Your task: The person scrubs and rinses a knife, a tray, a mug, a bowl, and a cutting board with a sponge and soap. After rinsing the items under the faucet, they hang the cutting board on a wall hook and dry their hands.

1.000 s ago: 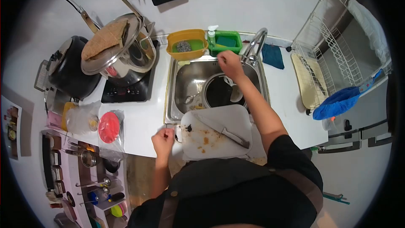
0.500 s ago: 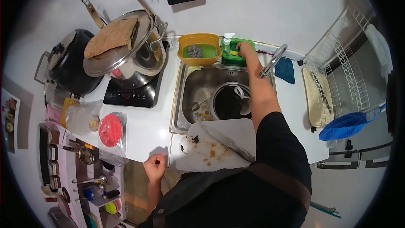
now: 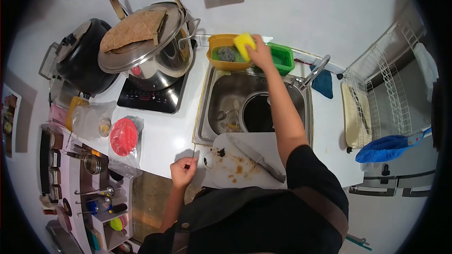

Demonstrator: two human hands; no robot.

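Note:
A yellow sponge [image 3: 244,46] is pinched in my right hand [image 3: 260,51], which is raised beside the yellow-orange tub [image 3: 219,65]. In that tub lies a grey scouring pad [image 3: 226,54]. To the right of the hand stands the green basket [image 3: 284,59]; my hand mostly hides the white pump bottle there. My left hand [image 3: 183,171] hangs at the counter's front edge with its fingers curled and nothing seen in it. Near it lies a stained white cutting board [image 3: 245,169] with a knife [image 3: 256,157] on it.
The steel sink [image 3: 202,113] holds a dark-filled pot [image 3: 256,115] and food scraps under the faucet [image 3: 318,70]. A large lidded pot [image 3: 162,61] stands on the induction cooker [image 3: 150,96] at left. A wire rack [image 3: 372,94] stands at right.
My right hand has lifted the yellow sponge out of the green basket and moved left toward the yellow-orange tub. My left hand stays near the counter edge. The view has shifted slightly.

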